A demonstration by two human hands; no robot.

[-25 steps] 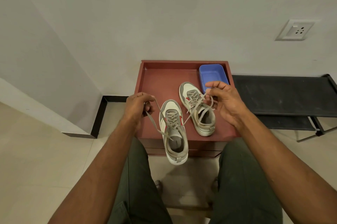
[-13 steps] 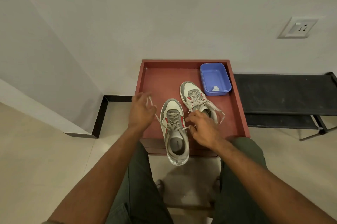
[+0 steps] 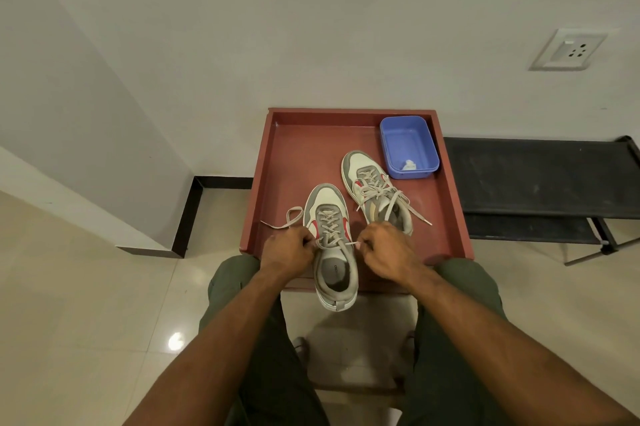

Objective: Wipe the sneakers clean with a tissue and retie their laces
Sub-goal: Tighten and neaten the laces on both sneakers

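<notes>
Left hand (image 3: 289,249): It is closed in a pinch on the left lace (image 3: 290,218) of the near sneaker. The hand is held just beside the left side of the shoe.
Right hand (image 3: 388,245): It is closed in a pinch on the right lace end (image 3: 349,243) of the same shoe. The short end is pulled out straight to the right.
Near sneaker (image 3: 332,245): It is grey and white with a red mark on the side. The toe is pointed away from the person. The heel is hung out over the near edge of the desk. The left lace is looped out onto the desk top.
Far sneaker (image 3: 375,191): It is set behind the near one and to its right, a little tilted. Its laces are left loose and spread out over the shoe and the desk.
Desk (image 3: 304,155): It is red-brown with a raised rim, and it is pushed up to the wall.
Blue tub (image 3: 408,146): It is placed in the far right corner of the desk, just beside the far sneaker's toe.
Tissue (image 3: 408,164): A small white crumpled bit is seen inside the blue tub.
Black stand (image 3: 540,176): It is seen on the floor to the right of the desk.
Legs (image 3: 263,339): Dark green trousers are seen on both sides of the desk's near edge.
</notes>
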